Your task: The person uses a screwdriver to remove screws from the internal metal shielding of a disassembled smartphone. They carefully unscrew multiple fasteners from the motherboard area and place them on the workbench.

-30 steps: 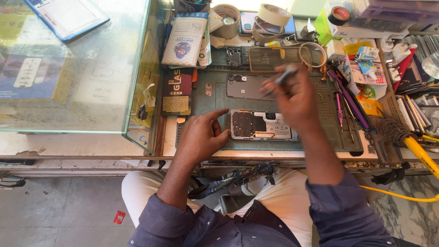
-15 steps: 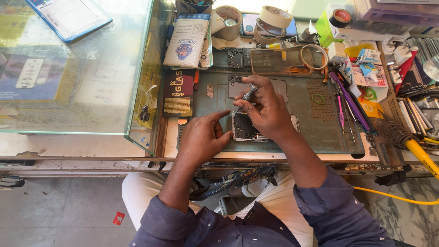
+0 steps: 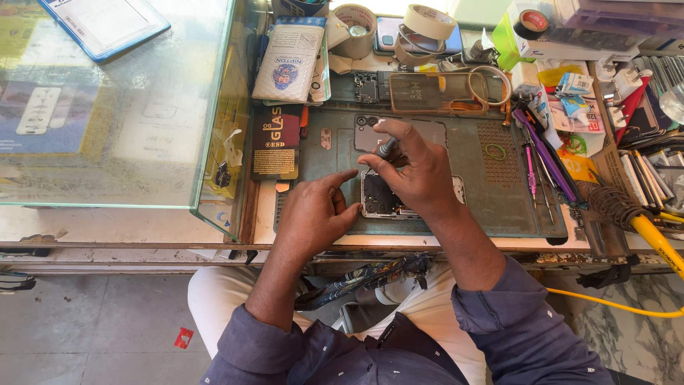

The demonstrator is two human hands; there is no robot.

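Opened phone lies under both hands on the green mat, right hand grip pinching a screwdriver, tape rolls beyond.

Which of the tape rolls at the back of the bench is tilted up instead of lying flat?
The pale masking tape roll, on the right of the pair, leans up on edge; the brown tape roll beside it lies flat, hole upward.
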